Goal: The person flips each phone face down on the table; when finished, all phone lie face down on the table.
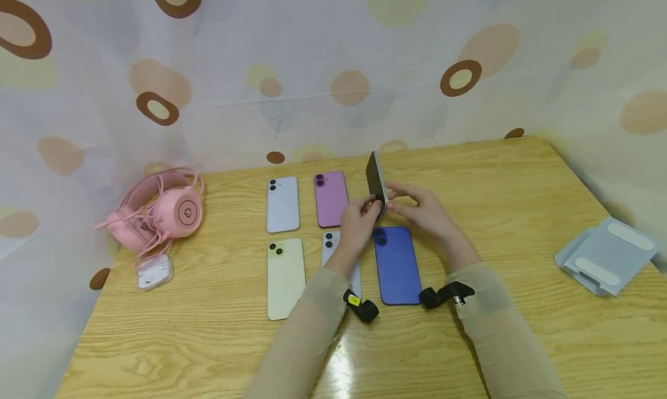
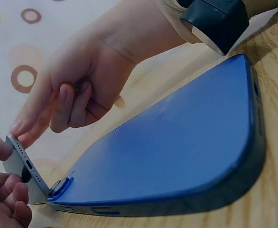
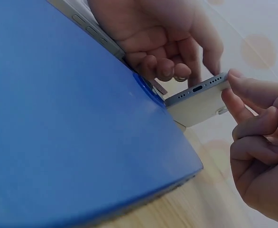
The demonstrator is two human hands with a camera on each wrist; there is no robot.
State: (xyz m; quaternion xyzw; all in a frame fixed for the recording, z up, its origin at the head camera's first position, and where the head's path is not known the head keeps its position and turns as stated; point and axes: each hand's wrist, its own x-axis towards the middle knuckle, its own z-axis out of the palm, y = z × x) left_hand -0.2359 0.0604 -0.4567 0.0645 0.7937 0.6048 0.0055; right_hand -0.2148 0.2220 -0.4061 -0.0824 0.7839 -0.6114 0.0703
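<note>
Both hands, left hand [image 1: 359,216] and right hand [image 1: 424,208], pinch an upright phone [image 1: 376,180] at frame centre, its lower end hidden behind fingertips

Wood table [image 1: 521,173]; pale curtain [image 1: 312,51] w/ brown, tan ovals behind.

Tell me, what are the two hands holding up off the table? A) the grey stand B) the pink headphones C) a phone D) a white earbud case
C: both the left hand and the right hand pinch the bottom end of a phone that stands upright above the dark blue phone lying on the table.
</note>
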